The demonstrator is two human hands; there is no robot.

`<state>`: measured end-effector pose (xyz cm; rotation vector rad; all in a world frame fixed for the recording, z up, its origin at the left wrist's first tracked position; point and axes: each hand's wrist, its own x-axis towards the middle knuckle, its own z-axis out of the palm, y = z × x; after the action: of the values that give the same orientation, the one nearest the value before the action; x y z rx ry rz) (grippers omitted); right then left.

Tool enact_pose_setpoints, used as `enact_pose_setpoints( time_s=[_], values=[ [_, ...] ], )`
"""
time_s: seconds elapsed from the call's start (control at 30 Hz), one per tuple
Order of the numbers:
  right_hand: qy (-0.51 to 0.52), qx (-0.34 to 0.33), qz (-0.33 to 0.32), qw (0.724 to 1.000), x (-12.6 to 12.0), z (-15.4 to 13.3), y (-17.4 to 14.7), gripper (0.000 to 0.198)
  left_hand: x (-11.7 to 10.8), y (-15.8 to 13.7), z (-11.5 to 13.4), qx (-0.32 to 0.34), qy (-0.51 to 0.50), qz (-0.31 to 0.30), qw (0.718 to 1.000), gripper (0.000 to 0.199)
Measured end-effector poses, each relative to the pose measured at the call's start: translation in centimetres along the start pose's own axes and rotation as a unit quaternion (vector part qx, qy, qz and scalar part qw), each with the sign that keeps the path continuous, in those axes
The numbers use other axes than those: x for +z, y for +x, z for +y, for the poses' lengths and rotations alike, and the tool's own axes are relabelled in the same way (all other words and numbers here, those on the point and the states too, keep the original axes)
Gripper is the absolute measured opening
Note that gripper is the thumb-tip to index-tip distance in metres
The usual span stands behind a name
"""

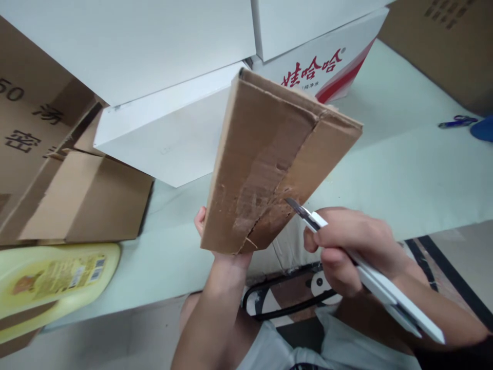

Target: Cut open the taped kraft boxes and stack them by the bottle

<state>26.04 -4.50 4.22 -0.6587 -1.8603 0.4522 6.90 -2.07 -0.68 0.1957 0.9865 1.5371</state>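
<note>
A flat brown cardboard box (250,149) is held up tilted over the table, with worn tape along the seam of the face turned to me. My left hand (231,257) grips it from behind and below; the box hides most of its fingers, and a fingertip shows at the left edge. My right hand (354,244) is closed around a white utility knife (396,298). Its blade points up and left, with the tip at the cardboard near the taped seam. Whether the tip has gone in I cannot tell.
White boxes (162,144) stand behind, one with red lettering (311,69). Cardboard cartons (96,200) and a yellow bottle (57,282) are at the left. Blue scissors (458,122) lie far right on the pale green table (416,169). Its front edge runs just before my lap.
</note>
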Motion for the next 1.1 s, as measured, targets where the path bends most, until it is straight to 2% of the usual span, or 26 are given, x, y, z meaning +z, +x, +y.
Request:
enact_pose_setpoints(
  time_s=[0.07, 0.17, 0.23, 0.3, 0.37, 0.5, 0.63, 0.83, 1.1],
  values=[
    [0.033, 0.003, -0.014, 0.999, 0.1, 0.1, 0.0, 0.002, -0.1, -0.2, -0.4, -0.018, -0.052, 0.03, 0.998, 0.039],
    [0.063, 0.008, -0.015, 0.998, 0.3, 0.0, -0.1, 0.014, 0.1, -0.5, -0.9, -0.04, -0.087, 0.055, 0.994, 0.036],
    [0.069, 0.012, -0.003, 0.998, 0.5, 0.0, -0.2, 0.009, 0.4, -0.6, -1.0, -0.041, -0.088, 0.047, 0.994, 0.033],
    [0.069, 0.023, 0.008, 0.997, 0.9, -0.1, -0.3, 0.015, 0.6, -0.6, -1.1, -0.043, -0.082, 0.034, 0.995, 0.032],
    [0.059, 0.028, 0.023, 0.998, 1.3, -0.1, -0.3, 0.02, 0.8, -0.6, -1.2, -0.047, -0.075, 0.029, 0.996, 0.032],
    [0.01, 0.03, 0.048, 0.998, 2.2, -0.2, -0.2, 0.019, 1.0, -0.3, -1.5, -0.04, -0.074, 0.037, 0.996, 0.03],
    [-0.02, 0.049, 0.038, 0.998, 2.6, -0.2, 0.0, 0.018, 1.0, -0.2, -1.7, -0.056, -0.079, 0.043, 0.994, 0.032],
    [-0.014, 0.022, 0.061, 0.998, 2.6, 0.0, 0.0, 0.021, 0.9, -0.4, -1.4, -0.016, -0.077, 0.075, 0.994, 0.03],
    [0.015, 0.012, 0.034, 0.999, 1.8, 0.3, 0.0, 0.022, 0.7, -0.2, -1.3, -0.006, -0.083, 0.049, 0.995, 0.029]
  ],
)
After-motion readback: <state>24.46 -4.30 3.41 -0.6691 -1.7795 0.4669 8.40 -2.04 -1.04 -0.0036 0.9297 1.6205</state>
